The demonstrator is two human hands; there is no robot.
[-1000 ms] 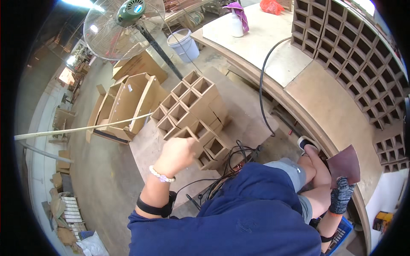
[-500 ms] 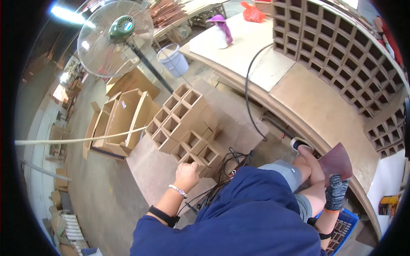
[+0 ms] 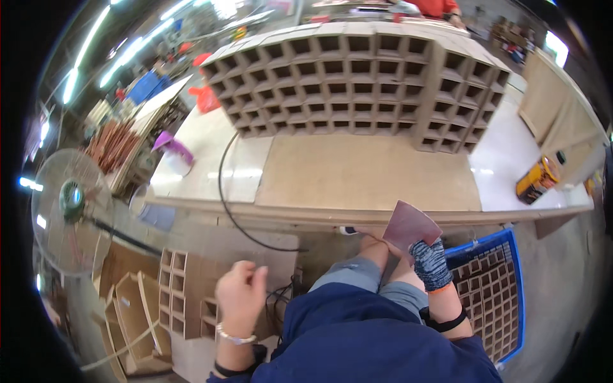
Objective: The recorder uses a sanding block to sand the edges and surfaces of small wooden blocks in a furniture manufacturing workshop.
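The gloved right hand (image 3: 429,263) pinches a reddish-brown, flat, square sandpaper sheet (image 3: 410,225) just near the long wooden workbench (image 3: 357,179) edge; the bare left hand (image 3: 240,296), loosely curled and empty, hovers over the small wooden grid box (image 3: 185,287) at lower left

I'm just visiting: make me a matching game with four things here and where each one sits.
Things:
1. reddish-brown sandpaper sheet
2. blue plastic crate
3. round standing fan
4. yellow power tool

Places:
A. far left, on the floor
B. right end of the workbench
C. in the gloved right hand
D. on the floor, lower right

Pairs: 1-C, 2-D, 3-A, 4-B
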